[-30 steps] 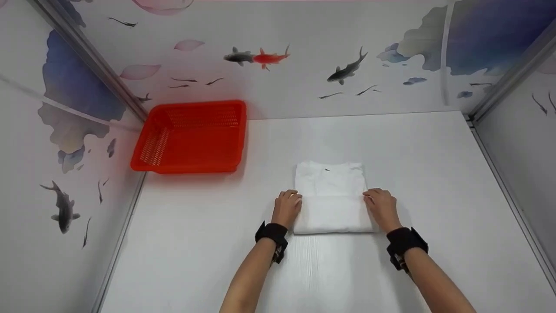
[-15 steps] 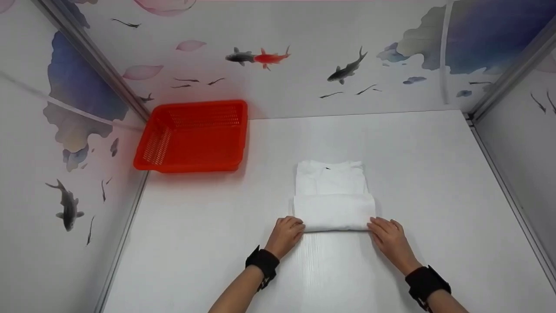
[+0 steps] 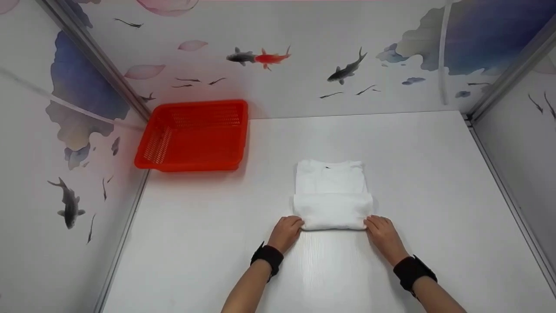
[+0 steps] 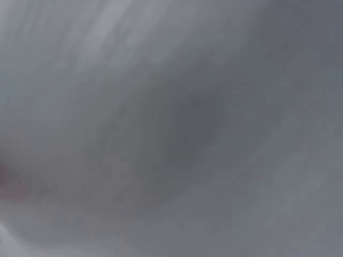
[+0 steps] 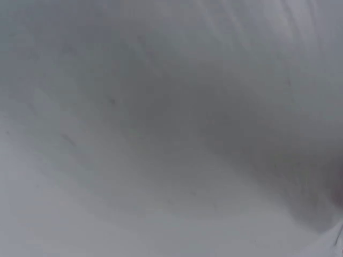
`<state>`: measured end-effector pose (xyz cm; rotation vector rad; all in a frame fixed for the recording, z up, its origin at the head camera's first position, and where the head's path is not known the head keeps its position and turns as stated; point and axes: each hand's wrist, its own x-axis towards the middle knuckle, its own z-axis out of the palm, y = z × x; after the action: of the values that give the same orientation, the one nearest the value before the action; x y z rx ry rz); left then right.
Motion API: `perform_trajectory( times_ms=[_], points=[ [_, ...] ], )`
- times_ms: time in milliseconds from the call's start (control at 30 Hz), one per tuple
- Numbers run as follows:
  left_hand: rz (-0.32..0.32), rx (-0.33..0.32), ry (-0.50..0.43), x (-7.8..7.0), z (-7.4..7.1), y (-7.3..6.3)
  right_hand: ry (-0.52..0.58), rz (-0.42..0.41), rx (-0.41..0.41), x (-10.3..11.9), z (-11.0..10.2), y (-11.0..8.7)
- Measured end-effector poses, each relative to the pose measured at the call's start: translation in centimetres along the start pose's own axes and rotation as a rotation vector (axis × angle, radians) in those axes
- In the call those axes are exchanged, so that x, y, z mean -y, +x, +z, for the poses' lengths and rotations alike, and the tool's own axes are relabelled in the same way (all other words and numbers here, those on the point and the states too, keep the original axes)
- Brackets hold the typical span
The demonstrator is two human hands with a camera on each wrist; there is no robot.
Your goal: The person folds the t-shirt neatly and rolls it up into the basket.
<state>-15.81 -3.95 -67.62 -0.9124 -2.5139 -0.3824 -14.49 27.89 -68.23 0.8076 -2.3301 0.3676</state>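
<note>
A white T-shirt (image 3: 332, 178) lies folded on the table in the head view, its neckline with a small dark tag mark at the far end. Its lower part is folded up over the body as a band across the near half. My left hand (image 3: 284, 232) pinches the near left corner of that fold. At the near right corner, my right hand (image 3: 384, 234) grips the cloth the same way, fingers on top and thumbs mostly hidden. Both wrist views show mostly blurred pale surface, with a sliver of white cloth (image 5: 335, 241) at the right wrist view's lower corner.
A red plastic basket (image 3: 200, 148) with slotted walls stands at the back left, near the corner of the booth. White panels printed with fish and petals (image 3: 304, 87) enclose the white table (image 3: 208, 243) at the back and both sides.
Both hands have slid from the fold's upper edge down to its near corners and taken hold there. Over the last half second, the right hand has moved slightly inward; the fold's near edge has shifted slightly away.
</note>
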Motion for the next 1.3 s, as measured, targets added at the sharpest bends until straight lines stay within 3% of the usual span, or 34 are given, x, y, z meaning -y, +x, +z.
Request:
perform_trajectory(
  times_ms=[100, 167, 333, 467, 600, 700, 800, 933, 1167, 1300],
  points=[
    [-0.011, 0.021, -0.004, -0.1, -0.5, 0.3, 0.02, 0.016, 0.016, 0.0, -0.3, 0.3],
    [-0.028, 0.07, -0.075, -0.1, -1.2, 0.5, 0.041, 0.045, 0.035, 0.1, -0.8, 0.4],
    [-0.052, 0.271, -0.352, -0.1, -4.2, 0.8, 0.088, 0.129, 0.114, 1.2, -3.8, 0.3],
    [-0.053, 0.413, -0.505, -0.4, -7.2, 1.4, 0.132, 0.211, 0.195, 2.4, -6.7, 0.9],
    [-0.09, 0.522, -0.611, 0.0, -9.7, 3.2, 0.22, 0.312, 0.26, 2.8, -8.6, 2.5],
    [-0.156, 0.55, -0.658, 1.0, -10.3, 5.0, 0.285, 0.381, 0.284, 2.3, -8.8, 4.2],
    [-0.257, 0.527, -0.66, 2.4, -9.6, 6.7, 0.327, 0.414, 0.247, 1.3, -7.6, 5.8],
    [-0.39, 0.459, -0.603, 3.8, -7.6, 8.3, 0.34, 0.448, 0.195, -0.3, -5.2, 7.3],
    [-0.576, 0.352, -0.499, 4.2, -4.0, 9.1, 0.372, 0.68, 0.362, -2.0, -1.8, 8.4],
    [-0.635, 0.292, -0.401, 3.7, -2.3, 8.9, 0.362, 0.742, 0.42, -2.3, -0.5, 8.8]
  ],
)
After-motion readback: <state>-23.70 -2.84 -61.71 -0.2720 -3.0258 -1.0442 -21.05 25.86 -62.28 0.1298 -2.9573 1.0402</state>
